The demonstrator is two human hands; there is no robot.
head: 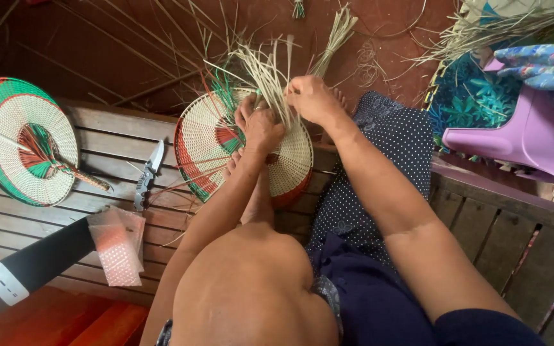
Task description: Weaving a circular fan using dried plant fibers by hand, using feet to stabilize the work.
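While my left hand (pixel 261 125) pins the fan (pixel 208 138) and my right hand (pixel 312 99) pinches loose strands (pixel 270 74), a slip might unravel the weave.

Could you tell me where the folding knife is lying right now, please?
In the head view, the folding knife lies open on the slatted wooden bench, left of centre, between the finished woven fan and the unfinished fan.

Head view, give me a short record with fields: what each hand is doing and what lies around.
left hand: pressing on the round woven fan, grip closed on its straw strands
right hand: pinching the same strands
bench: wooden slats
on bench: finished fan, folding knife, bubble wrap
right side: purple plastic chair
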